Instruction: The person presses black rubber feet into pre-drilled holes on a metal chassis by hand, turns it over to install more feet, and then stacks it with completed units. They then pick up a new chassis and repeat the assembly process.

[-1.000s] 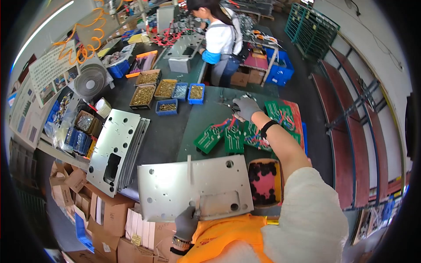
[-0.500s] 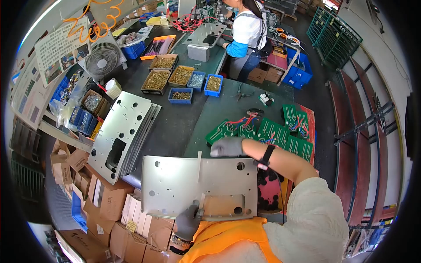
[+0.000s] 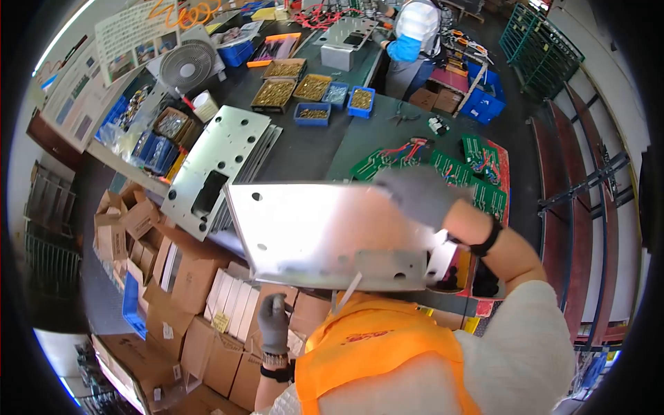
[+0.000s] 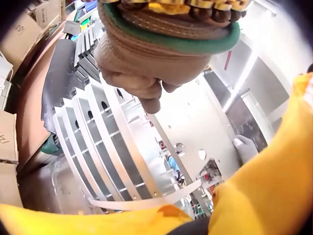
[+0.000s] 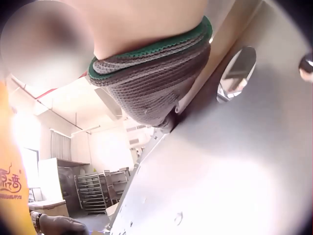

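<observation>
A silver sheet-metal panel [image 3: 311,228] with round holes stands tilted at the front of the workbench, close to the orange apron [image 3: 380,346]. My gloved right hand [image 3: 415,194] grips its far edge toward the right; in the left wrist view the right thumb [image 4: 238,142] lies over the panel's face. Off the panel's lower left corner, my gloved left hand [image 3: 274,324] is raised with loosely bent fingers and holds nothing. A narrow metal strip [image 3: 348,293] rises at the panel's near edge. To the left leans a stack of similar panels [image 3: 218,162].
Green circuit boards [image 3: 449,166] with red and blue wires lie beyond the panel. Farther back are small bins of brass parts [image 3: 277,93], a blue bin [image 3: 312,114] and a fan [image 3: 188,66]. Cardboard boxes [image 3: 197,283] fill the floor at left. Another person [image 3: 415,41] works at the far bench.
My right hand has come back from the circuit boards to the panel's far edge. My left hand has let go of the near edge and moved left. The panel has tilted up.
</observation>
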Motion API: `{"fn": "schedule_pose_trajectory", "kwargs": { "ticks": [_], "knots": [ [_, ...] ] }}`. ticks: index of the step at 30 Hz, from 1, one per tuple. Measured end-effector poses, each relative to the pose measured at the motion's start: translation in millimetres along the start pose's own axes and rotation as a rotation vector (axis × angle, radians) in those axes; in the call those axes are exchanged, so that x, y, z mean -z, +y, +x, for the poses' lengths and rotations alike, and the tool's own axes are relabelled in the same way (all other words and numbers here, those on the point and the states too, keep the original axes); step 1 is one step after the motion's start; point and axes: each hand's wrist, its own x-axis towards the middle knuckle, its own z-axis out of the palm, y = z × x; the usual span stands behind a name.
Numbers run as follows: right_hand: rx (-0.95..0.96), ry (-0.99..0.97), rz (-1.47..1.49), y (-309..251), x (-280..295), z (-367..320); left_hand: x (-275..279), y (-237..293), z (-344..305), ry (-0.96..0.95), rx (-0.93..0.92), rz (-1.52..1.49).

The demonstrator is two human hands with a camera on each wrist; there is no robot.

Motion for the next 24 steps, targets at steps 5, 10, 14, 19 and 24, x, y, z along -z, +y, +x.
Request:
{"fn": "schedule_pose_trajectory", "kwargs": {
  "ticks": [5, 10, 14, 19, 24],
  "knots": [
    [0.171, 0.413, -0.254, -36.3, 64.5, -34.4, 22.8, 25.7, 33.5, 0.016, 0.006, -0.159],
    [0.302, 0.180, -0.147, -69.1, -16.1, -95.4, 35.4, 41.4, 58.7, -0.114, 0.049, -0.568],
    [0.243, 0.019, 0.005, -79.4, -132.7, -136.9, 69.8, 12.3, 61.3, 0.235, 0.205, -0.721],
    [0.039, 0.079, 0.129, -84.7, -180.0, -147.8, 67.0, 24.1, 30.4, 0.052, -0.012, -0.578],
    [0.119, 0.161, 0.521, -111.8, -140.3, -114.9, -35.4, 46.1, -3.7, -0.581, 0.245, -0.863]
  ]
}}
